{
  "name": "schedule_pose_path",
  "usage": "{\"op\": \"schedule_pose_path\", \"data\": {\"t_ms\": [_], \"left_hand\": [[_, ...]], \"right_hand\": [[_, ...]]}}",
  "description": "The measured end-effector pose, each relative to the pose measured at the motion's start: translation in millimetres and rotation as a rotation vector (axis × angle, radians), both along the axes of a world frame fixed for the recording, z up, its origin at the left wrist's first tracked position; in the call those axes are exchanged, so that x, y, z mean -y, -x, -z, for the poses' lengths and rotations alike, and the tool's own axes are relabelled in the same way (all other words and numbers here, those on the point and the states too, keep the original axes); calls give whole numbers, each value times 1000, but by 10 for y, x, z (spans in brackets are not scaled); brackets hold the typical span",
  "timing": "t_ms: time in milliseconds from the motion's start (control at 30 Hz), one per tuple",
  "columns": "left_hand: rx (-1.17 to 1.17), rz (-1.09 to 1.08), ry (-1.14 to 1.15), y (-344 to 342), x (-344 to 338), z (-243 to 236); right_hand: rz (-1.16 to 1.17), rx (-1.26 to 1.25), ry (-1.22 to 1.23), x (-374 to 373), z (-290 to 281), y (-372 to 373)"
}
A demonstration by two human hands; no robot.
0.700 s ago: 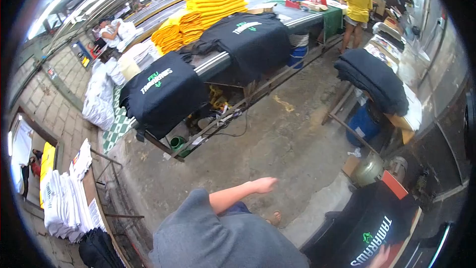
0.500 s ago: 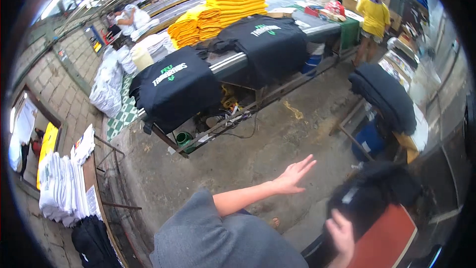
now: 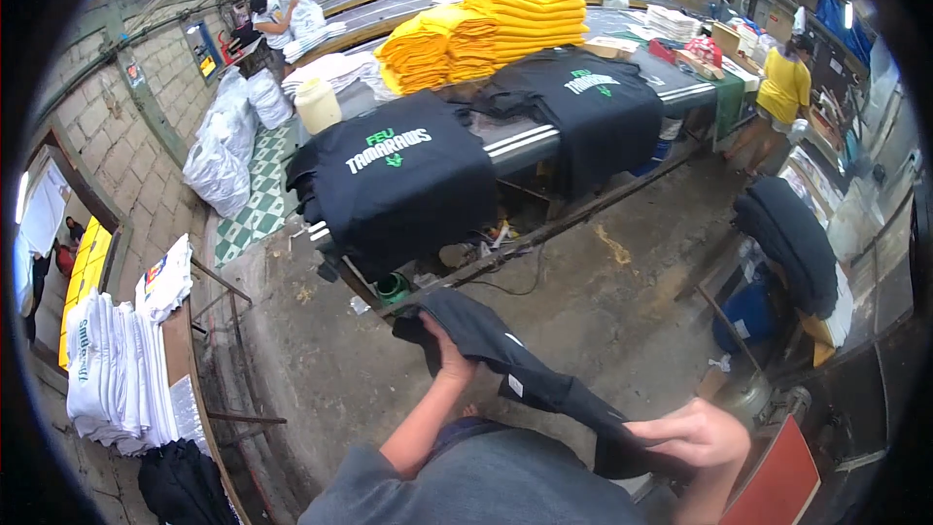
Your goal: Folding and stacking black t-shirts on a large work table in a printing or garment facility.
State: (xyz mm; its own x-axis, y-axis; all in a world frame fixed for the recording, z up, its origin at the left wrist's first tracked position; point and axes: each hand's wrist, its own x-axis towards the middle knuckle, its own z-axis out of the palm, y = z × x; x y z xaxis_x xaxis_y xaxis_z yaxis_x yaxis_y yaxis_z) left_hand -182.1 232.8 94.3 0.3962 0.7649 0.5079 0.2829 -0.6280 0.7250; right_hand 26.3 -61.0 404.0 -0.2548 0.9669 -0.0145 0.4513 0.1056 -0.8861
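A black T-shirt (image 3: pixel 530 369) is stretched in the air in front of me, between my two hands. Its far left end is gripped by my left hand (image 3: pixel 449 355), with the fingers tucked behind the cloth. My right hand (image 3: pixel 695 436) is closed on the other end, near the red board. A small white tag shows on the shirt's middle. Beyond it, a printed black shirt (image 3: pixel 398 185) lies over the near end of a long table, and a second printed black shirt (image 3: pixel 593 102) is draped further along.
Stacked yellow shirts (image 3: pixel 486 29) stand on the long table (image 3: pixel 525 143). At right are a red board (image 3: pixel 777 481), a pile of folded black shirts (image 3: pixel 789 243) and a blue container (image 3: pixel 743 316). White shirts (image 3: pixel 117 369) fill a left rack. A person in yellow (image 3: pixel 782 83) stands far right.
My right hand has lifted the black T-shirt off the red board. My left hand, empty and spread before, has swung left and now grips the shirt's other end. The view has turned slightly left.
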Motion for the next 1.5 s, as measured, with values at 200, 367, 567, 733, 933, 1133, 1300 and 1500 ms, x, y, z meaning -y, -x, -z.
{"op": "schedule_pose_path", "data": {"t_ms": [200, 367, 567, 733, 933, 1133, 1300, 1500], "left_hand": [[220, -346, -373, 1039, -670, -2235], [-294, 26, 5, 1893, -1064, -1585], [151, -520, -113, 2610, -1167, -1922], [0, -778, -281, 2751, -1403, -2092], [-137, -854, -552, 2740, -2012, -2137], [-183, -814, -701, 2526, -2983, -2384], [-301, -561, -433, 2162, -4553, -2601], [-619, -591, -283, 1700, -6753, -1607]], "right_hand": [[-283, 70, -89, -893, -416, 160], [-17, 243, -150, -1616, -522, 384], [368, 714, -116, -2440, 37, -108], [713, 527, -525, -3283, 163, -168], [1028, 57, -934, -4282, 381, -511], [1168, -89, -1361, -5361, 413, -890], [1153, 309, -1076, -6929, 334, -1287], [1031, 985, -774, -9089, 1479, -1781]]}}
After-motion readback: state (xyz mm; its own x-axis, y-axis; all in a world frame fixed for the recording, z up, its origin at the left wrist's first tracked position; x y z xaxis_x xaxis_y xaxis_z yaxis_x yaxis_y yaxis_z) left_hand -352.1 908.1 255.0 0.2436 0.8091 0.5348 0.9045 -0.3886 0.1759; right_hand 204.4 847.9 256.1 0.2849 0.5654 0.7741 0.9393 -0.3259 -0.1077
